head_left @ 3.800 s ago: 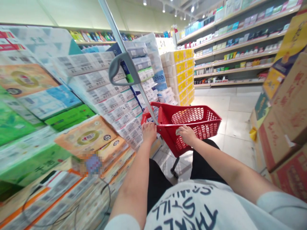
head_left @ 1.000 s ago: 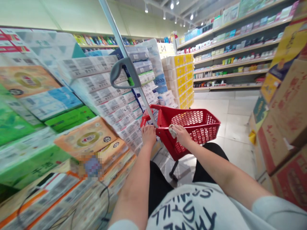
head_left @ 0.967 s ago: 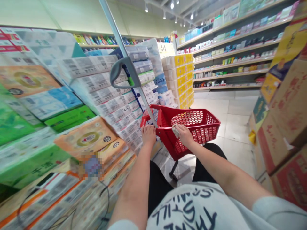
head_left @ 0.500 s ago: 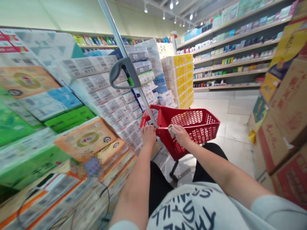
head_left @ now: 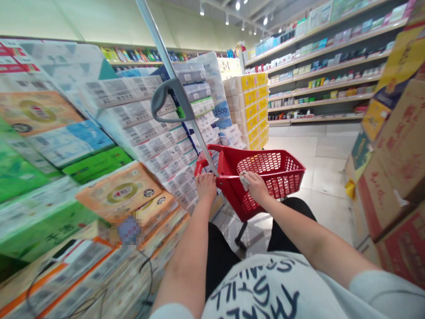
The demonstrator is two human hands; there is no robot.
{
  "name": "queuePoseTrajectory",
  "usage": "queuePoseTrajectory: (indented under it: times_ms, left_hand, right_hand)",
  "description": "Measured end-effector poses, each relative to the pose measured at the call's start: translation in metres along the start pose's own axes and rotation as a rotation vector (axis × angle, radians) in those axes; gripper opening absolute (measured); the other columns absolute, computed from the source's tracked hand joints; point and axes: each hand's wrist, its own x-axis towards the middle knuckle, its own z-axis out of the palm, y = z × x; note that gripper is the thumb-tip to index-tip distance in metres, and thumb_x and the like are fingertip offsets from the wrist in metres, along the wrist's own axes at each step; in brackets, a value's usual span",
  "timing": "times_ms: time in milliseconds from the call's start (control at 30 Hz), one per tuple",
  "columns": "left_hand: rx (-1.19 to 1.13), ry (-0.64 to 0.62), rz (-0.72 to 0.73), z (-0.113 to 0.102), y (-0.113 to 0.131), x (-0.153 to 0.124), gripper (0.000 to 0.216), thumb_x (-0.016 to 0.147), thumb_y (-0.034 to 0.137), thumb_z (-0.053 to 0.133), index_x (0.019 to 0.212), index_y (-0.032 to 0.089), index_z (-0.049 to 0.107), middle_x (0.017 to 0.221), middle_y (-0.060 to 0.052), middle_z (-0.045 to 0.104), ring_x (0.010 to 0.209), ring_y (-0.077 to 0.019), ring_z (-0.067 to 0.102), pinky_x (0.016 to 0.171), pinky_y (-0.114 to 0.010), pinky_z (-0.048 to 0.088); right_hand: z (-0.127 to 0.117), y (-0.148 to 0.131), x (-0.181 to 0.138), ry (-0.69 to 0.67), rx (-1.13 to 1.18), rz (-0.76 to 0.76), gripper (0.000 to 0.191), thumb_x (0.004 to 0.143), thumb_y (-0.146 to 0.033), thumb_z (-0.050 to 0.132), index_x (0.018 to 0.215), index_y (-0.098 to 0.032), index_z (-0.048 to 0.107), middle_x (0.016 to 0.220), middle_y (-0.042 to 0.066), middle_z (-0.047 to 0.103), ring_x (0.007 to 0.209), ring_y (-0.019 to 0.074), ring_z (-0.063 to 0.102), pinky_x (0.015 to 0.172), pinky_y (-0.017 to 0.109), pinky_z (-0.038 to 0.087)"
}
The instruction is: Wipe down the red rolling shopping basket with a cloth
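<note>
A red perforated shopping basket (head_left: 275, 170) on wheels stands in the aisle in front of me. Its grey pull handle (head_left: 172, 95) slants up to the left. My left hand (head_left: 206, 186) is closed on the basket's near left rim, at the foot of the handle. My right hand (head_left: 256, 185) presses a small pale cloth (head_left: 245, 179) onto the near rim, fingers curled round it. The basket looks empty inside.
Stacked tissue and paper packs (head_left: 99, 150) fill the left side, close to my left arm. Cardboard boxes (head_left: 395, 146) are stacked on the right. Yellow cartons (head_left: 254, 106) and long product shelves (head_left: 318, 66) stand behind. Pale floor tiles (head_left: 322, 164) run past the basket.
My right hand with the cloth has slid back and forth a little along the near rim. My left hand has stayed on the rim and the basket has barely shifted.
</note>
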Motion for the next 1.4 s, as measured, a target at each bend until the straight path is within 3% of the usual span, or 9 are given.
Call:
queuePoseTrajectory:
  times_ms: [133,267,367,500,600,767,867,1200,1400]
  left_hand:
    - [-0.025,-0.008,-0.015,-0.002,0.004,0.003,0.030,0.095,0.029,0.036,0.109,0.020,0.061,0.118,-0.009,0.063,0.120,-0.0246,0.047,0.112,-0.043,0.022]
    - [-0.008,-0.014,-0.003,-0.003,0.005,0.004,0.030,0.095,0.030,0.035,0.109,0.021,0.061,0.118,-0.007,0.063,0.120,-0.0245,0.047,0.113,-0.042,0.020]
    - [-0.006,-0.008,0.004,-0.002,0.003,0.001,0.030,0.096,0.030,0.035,0.110,0.022,0.060,0.119,-0.007,0.063,0.121,-0.0241,0.047,0.113,-0.041,0.020]
    - [-0.019,0.019,-0.004,0.000,0.002,-0.002,0.029,0.096,0.030,0.035,0.109,0.022,0.060,0.119,-0.007,0.062,0.121,-0.0243,0.047,0.113,-0.042,0.021]
    - [-0.017,0.037,-0.003,0.001,0.003,0.000,0.029,0.095,0.029,0.036,0.108,0.021,0.061,0.118,-0.007,0.063,0.119,-0.0244,0.047,0.112,-0.042,0.022]
    - [0.000,0.051,0.004,0.001,0.003,0.001,0.030,0.095,0.030,0.037,0.107,0.020,0.062,0.116,-0.008,0.063,0.117,-0.0246,0.048,0.112,-0.042,0.023]
    - [-0.004,0.049,0.017,0.001,0.002,-0.002,0.031,0.096,0.030,0.035,0.108,0.020,0.061,0.116,-0.009,0.063,0.117,-0.0252,0.048,0.111,-0.042,0.024]
    - [0.001,0.043,0.001,-0.001,0.000,-0.005,0.031,0.095,0.030,0.035,0.111,0.021,0.061,0.119,-0.008,0.062,0.120,-0.0251,0.047,0.112,-0.041,0.022]
    - [-0.025,0.030,-0.003,-0.002,0.003,-0.004,0.031,0.095,0.029,0.035,0.110,0.021,0.061,0.118,-0.007,0.063,0.119,-0.0253,0.047,0.112,-0.042,0.022]
  right_hand:
    - [0.002,-0.001,0.007,0.014,-0.047,0.180,0.034,0.084,-0.011,0.048,0.114,-0.019,0.063,0.120,0.009,0.061,0.109,0.0228,0.051,0.098,0.041,0.040]
    - [0.012,-0.029,0.027,-0.054,0.062,-0.057,0.043,0.081,-0.006,0.047,0.120,-0.019,0.059,0.127,0.007,0.058,0.115,0.0208,0.049,0.101,0.037,0.039]
    - [0.009,-0.021,0.017,-0.041,0.073,-0.117,0.048,0.082,-0.005,0.044,0.126,-0.018,0.055,0.133,0.008,0.054,0.122,0.0200,0.045,0.105,0.036,0.035]
    - [-0.004,0.013,-0.006,0.031,-0.041,0.101,0.039,0.086,-0.011,0.046,0.122,-0.019,0.057,0.129,0.009,0.056,0.119,0.0225,0.046,0.104,0.040,0.035]
    - [-0.005,0.010,0.001,0.015,-0.071,0.238,0.034,0.084,-0.012,0.048,0.115,-0.019,0.061,0.120,0.009,0.060,0.110,0.0232,0.050,0.098,0.040,0.039]
    - [0.009,-0.045,0.031,-0.100,0.073,-0.009,0.041,0.080,-0.010,0.050,0.118,-0.019,0.060,0.124,0.009,0.059,0.114,0.0218,0.049,0.100,0.038,0.039]
    - [0.011,-0.055,0.028,-0.077,0.116,-0.134,0.050,0.080,-0.006,0.045,0.127,-0.019,0.055,0.133,0.008,0.053,0.122,0.0210,0.045,0.105,0.038,0.037]
    - [-0.020,0.039,-0.022,0.039,-0.117,0.087,0.041,0.085,-0.013,0.048,0.124,-0.019,0.058,0.129,0.010,0.056,0.120,0.0233,0.046,0.105,0.042,0.036]
    - [-0.014,0.035,-0.021,0.076,-0.150,0.223,0.037,0.087,-0.015,0.045,0.121,-0.019,0.058,0.128,0.010,0.056,0.118,0.0243,0.044,0.103,0.043,0.035]
